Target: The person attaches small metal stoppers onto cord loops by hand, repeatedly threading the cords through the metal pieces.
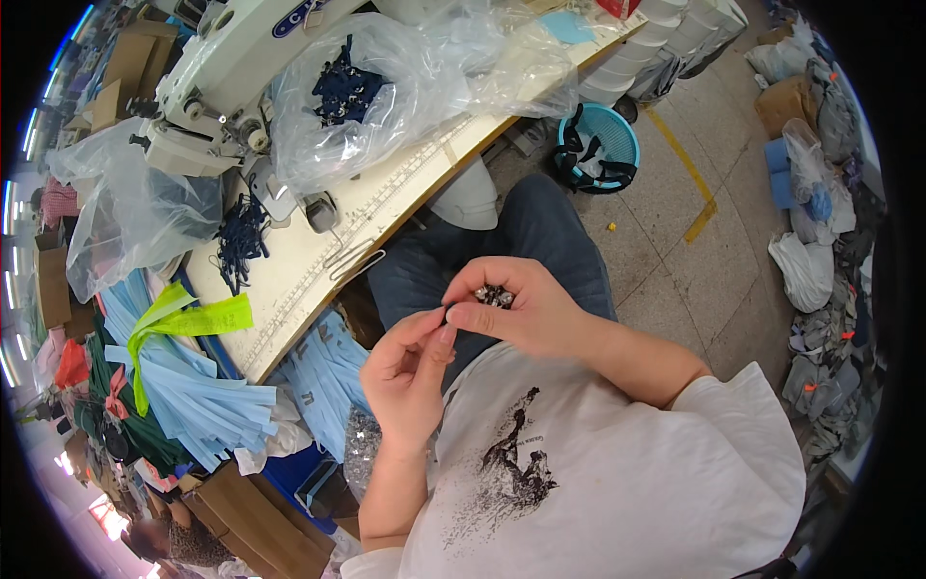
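My left hand and my right hand meet over my lap. Thumbs and fingertips of both are pinched together at a small dark piece, mostly hidden by the fingers. Several small shiny metal fittings lie in the curled fingers of my right hand; their exact kind is too small to tell. On the table lies a bunch of dark blue narrow strips. More dark blue pieces with small shiny bits sit on a clear plastic bag.
A sewing machine stands on the white table at the left. Light blue strips and a yellow-green strip hang at its near end. A turquoise basket stands on the floor. Bags and fabric piles line the right side.
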Motion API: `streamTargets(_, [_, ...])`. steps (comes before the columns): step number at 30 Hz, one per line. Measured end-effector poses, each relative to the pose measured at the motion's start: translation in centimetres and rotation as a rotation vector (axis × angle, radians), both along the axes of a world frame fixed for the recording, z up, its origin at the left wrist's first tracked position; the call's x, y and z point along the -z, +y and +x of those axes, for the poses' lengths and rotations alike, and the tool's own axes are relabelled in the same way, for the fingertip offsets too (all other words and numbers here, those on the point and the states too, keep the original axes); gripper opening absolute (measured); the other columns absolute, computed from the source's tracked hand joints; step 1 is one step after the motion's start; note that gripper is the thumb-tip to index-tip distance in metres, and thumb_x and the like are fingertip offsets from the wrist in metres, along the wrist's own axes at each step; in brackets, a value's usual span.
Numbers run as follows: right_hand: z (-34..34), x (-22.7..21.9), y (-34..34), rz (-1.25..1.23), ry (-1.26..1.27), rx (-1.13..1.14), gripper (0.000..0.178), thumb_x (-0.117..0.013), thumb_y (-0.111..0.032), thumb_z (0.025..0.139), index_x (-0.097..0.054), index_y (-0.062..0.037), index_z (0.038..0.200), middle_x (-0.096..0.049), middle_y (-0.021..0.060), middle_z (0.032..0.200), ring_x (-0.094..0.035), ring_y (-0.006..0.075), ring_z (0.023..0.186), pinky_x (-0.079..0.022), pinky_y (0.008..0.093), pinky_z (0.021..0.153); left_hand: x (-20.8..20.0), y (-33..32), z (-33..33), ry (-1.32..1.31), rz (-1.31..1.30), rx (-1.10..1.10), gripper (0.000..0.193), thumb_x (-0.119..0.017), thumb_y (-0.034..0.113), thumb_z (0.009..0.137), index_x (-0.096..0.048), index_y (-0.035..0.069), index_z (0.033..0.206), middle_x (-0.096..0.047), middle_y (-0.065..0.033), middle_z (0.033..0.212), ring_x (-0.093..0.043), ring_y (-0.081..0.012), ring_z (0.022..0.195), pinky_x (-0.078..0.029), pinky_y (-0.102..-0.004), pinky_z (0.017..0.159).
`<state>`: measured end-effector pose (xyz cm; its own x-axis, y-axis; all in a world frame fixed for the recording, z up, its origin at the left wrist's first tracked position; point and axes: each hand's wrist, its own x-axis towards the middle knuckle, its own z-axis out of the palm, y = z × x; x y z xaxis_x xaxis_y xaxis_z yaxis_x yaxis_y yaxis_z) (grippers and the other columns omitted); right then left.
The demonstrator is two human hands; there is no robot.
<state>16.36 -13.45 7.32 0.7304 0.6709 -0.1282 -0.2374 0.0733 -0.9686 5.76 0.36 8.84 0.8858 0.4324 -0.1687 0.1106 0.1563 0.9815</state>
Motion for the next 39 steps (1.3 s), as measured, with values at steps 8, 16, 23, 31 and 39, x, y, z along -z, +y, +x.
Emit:
streamTargets(8, [0.0, -0.7, 0.0, 0.072, 0.134, -0.038, 0.013, -0.067, -0.014, 0.09, -0.063, -0.0015, 0.091, -0.057, -0.0006, 0.072, -0.046, 0.0043, 0.058, -0.034, 0.019, 0.05, 1.0, 0.5, -0.5, -0.013, 0.256, 0.05, 0.025, -0.068, -0.009, 0.081, -0.064, -0.005, 0.105, -0.066, -0.0111, 0.101, -0.062, -0.0127, 0.081, -0.049, -0.0218, 0.074])
streamTargets(16, [0.5, 0.1, -0.1, 0.26, 0.621, -0.006, 0.018, -0.058, -0.018, 0.096, -0.06, -0.0008, 0.096, -0.046, -0.0034, 0.064, -0.035, 0.0025, 0.051, -0.026, 0.0197, 0.043, 0.5, 0.0, -0.4, -0.16, 0.016, 0.031, 0.023, -0.064, -0.014, 0.082, -0.06, -0.005, 0.103, -0.065, -0.017, 0.1, -0.066, -0.0193, 0.085, -0.053, -0.0261, 0.072])
streamTargets(23, [0.3, 0.1, 0.2, 0.273, 0.667, -0.021, 0.018, -0.057, -0.019, 0.097, -0.058, -0.0013, 0.098, -0.043, -0.0036, 0.064, -0.036, 0.0028, 0.053, -0.027, 0.0191, 0.043, 1.4, 0.3, -0.3, -0.342, -0.228, 0.098, 0.02, -0.062, -0.012, 0.084, -0.059, -0.005, 0.102, -0.065, -0.0198, 0.099, -0.066, -0.0225, 0.085, -0.053, -0.0252, 0.068])
streamTargets(31, [0.9, -0.9, -0.5, 0.195, 0.534, -0.023, 0.02, -0.058, -0.022, 0.097, -0.059, -0.0021, 0.099, -0.044, -0.0047, 0.063, -0.033, 0.0018, 0.051, -0.025, 0.019, 0.043, 0.4, 0.6, -0.2, -0.175, -0.33, 0.147, 0.023, -0.062, -0.011, 0.085, -0.059, -0.006, 0.107, -0.067, -0.0197, 0.099, -0.067, -0.0216, 0.088, -0.054, -0.0262, 0.073])
streamTargets(39, [1.3, -1.3, -0.5, 0.141, 0.461, -0.031, 0.021, -0.059, -0.024, 0.096, -0.06, -0.0032, 0.1, -0.045, -0.0057, 0.063, -0.034, 0.0009, 0.051, -0.025, 0.0192, 0.043, 0.9, 1.3, 0.2, -0.243, -0.318, 0.273, 0.024, -0.058, -0.015, 0.086, -0.057, -0.006, 0.108, -0.066, -0.0223, 0.103, -0.067, -0.0234, 0.094, -0.056, -0.031, 0.081])
